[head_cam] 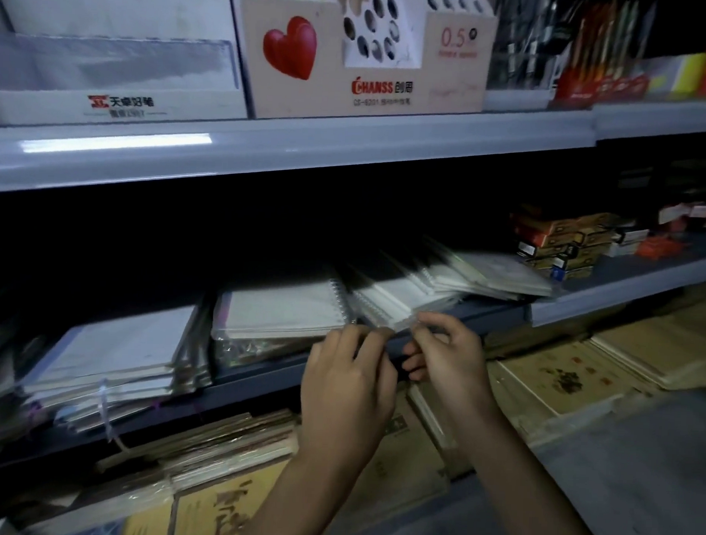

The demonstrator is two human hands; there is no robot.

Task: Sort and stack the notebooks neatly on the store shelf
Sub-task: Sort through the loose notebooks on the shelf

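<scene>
On the dim middle shelf (501, 316) lie several stacks of white spiral notebooks in clear wrap. A tidy stack (112, 359) sits at the left, a single spiral notebook stack (282, 309) in the middle, and a fanned, slanting pile (443, 280) to its right. My left hand (347, 387) curls its fingers over the front edge of the middle stack. Beside it, my right hand (448, 358) pinches the near corner of the fanned pile's lowest notebook (386, 308).
Above, a grey shelf (267, 152) carries pen display boxes, one with a red heart (291, 45). Small boxed goods (564, 242) sit at the right of the middle shelf. Below lie tan paper-covered books (559, 374) and yellow ones (215, 510).
</scene>
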